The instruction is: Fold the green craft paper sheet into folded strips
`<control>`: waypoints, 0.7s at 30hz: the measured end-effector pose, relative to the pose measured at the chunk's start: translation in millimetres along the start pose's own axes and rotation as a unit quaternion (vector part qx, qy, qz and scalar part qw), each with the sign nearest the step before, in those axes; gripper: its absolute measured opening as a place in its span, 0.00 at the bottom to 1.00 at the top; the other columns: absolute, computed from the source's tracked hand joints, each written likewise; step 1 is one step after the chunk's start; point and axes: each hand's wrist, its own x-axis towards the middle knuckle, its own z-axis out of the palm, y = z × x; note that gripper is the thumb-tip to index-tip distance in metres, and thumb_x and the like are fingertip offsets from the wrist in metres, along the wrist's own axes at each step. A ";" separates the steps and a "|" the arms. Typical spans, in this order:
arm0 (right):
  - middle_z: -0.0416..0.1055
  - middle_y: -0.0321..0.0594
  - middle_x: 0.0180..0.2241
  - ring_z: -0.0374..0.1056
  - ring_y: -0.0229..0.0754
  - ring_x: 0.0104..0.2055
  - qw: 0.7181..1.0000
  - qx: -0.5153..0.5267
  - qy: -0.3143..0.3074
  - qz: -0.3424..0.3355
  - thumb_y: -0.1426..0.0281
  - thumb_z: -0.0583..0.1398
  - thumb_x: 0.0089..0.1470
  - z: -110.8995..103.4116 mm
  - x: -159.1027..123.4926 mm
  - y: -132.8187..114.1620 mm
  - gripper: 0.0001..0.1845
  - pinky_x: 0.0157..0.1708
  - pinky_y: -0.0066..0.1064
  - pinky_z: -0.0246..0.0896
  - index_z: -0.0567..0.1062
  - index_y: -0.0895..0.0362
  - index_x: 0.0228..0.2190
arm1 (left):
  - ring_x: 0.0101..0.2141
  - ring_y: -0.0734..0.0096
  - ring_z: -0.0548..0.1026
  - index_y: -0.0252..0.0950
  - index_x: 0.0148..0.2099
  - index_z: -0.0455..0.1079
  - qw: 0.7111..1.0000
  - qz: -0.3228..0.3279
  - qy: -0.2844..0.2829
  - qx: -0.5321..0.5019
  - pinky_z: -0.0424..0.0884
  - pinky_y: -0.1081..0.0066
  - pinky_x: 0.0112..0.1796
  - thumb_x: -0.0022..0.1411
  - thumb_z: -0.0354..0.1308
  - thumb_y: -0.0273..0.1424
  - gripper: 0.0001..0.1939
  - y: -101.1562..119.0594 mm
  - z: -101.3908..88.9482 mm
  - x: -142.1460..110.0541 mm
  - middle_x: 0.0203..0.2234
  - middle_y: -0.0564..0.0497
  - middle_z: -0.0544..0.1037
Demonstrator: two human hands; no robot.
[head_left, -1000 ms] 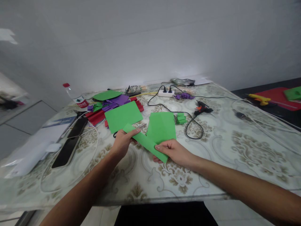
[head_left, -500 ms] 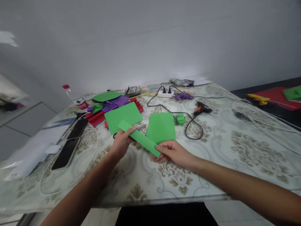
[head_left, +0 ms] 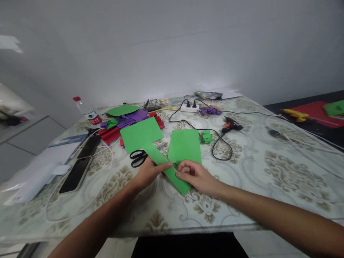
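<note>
A long green paper strip (head_left: 178, 180) slants between my hands above the table. My left hand (head_left: 150, 172) grips it near the middle, thumb on top and fingers underneath. My right hand (head_left: 197, 176) is closed on the strip's right edge, its thumb and curled fingers pinching there. Just behind lie two green paper sheets: the left sheet (head_left: 142, 133) is tilted, and the right sheet (head_left: 185, 145) lies beyond my right hand. Black-handled scissors (head_left: 138, 157) rest beside my left hand, their blades partly covered by the strip.
Small green pieces (head_left: 206, 137) lie right of the sheets, near a black glue gun (head_left: 231, 125) with a looping cord. A white power strip (head_left: 189, 108) stands behind. Red paper (head_left: 109, 135), a bottle (head_left: 91, 115) and a phone (head_left: 75, 175) are on the left.
My left hand has slid along the strip toward its middle, and the strip's near end has come closer to me. The scissors' handles have come into view.
</note>
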 end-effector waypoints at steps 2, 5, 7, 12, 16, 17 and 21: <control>0.59 0.27 0.21 0.51 0.32 0.23 1.000 0.000 -0.001 -0.009 0.50 0.70 0.47 1.9 -0.8 -0.4 0.25 0.23 0.27 0.42 0.70 0.56 0.29 | 0.20 0.71 0.70 0.33 0.28 0.74 1.000 0.001 -0.005 0.003 0.69 0.72 0.23 0.50 0.72 0.38 0.15 -3.3 0.3 -0.1 0.20 0.51 0.75; 0.59 0.28 0.22 0.52 0.32 0.24 1.000 0.001 -0.006 -0.014 0.52 0.70 0.47 3.9 -2.3 -2.0 0.23 0.23 0.27 0.43 0.69 0.56 0.28 | 0.26 0.67 0.75 0.33 0.35 0.77 1.000 0.018 -0.001 0.025 0.72 0.71 0.28 0.50 0.73 0.38 0.15 -8.7 0.1 -0.2 0.28 0.47 0.80; 0.59 0.28 0.22 0.52 0.32 0.24 1.000 0.008 -0.006 -0.012 0.53 0.70 0.47 4.5 -3.0 -2.8 0.23 0.23 0.27 0.43 0.69 0.56 0.28 | 0.32 0.64 0.77 0.34 0.39 0.78 0.998 0.038 -0.001 0.047 0.74 0.70 0.34 0.50 0.73 0.37 0.17 -11.2 -0.1 -0.9 0.34 0.46 0.82; 0.61 0.29 0.22 0.54 0.33 0.23 1.000 0.009 -0.003 -0.008 0.52 0.70 0.46 4.4 -3.6 -3.8 0.23 0.23 0.27 0.45 0.70 0.57 0.28 | 0.27 0.69 0.73 0.31 0.31 0.77 0.994 0.039 -0.059 0.086 0.71 0.72 0.31 0.55 0.70 0.40 0.15 -14.3 -0.9 -4.2 0.26 0.48 0.79; 0.60 0.29 0.21 0.53 0.33 0.23 1.000 0.003 -0.003 0.005 0.50 0.69 0.46 4.3 -4.4 -4.6 0.24 0.23 0.27 0.44 0.71 0.57 0.28 | 0.25 0.70 0.72 0.31 0.29 0.77 0.992 0.043 -0.069 0.094 0.69 0.73 0.29 0.55 0.70 0.40 0.15 -13.8 -0.2 -5.1 0.23 0.48 0.77; 0.60 0.29 0.21 0.53 0.33 0.23 1.000 0.001 -0.005 0.007 0.50 0.69 0.46 4.1 -4.6 -4.9 0.24 0.23 0.27 0.44 0.71 0.57 0.28 | 0.26 0.69 0.72 0.31 0.30 0.77 0.993 0.042 -0.065 0.089 0.70 0.72 0.29 0.55 0.70 0.39 0.15 -13.5 0.5 -5.0 0.24 0.47 0.78; 0.60 0.29 0.21 0.53 0.33 0.23 1.000 -0.007 -0.008 0.006 0.50 0.69 0.46 3.3 -5.1 -6.5 0.24 0.24 0.28 0.44 0.71 0.57 0.28 | 0.25 0.69 0.72 0.31 0.30 0.77 0.996 0.037 -0.047 0.068 0.71 0.72 0.29 0.53 0.71 0.38 0.14 -12.2 3.3 -4.5 0.24 0.47 0.78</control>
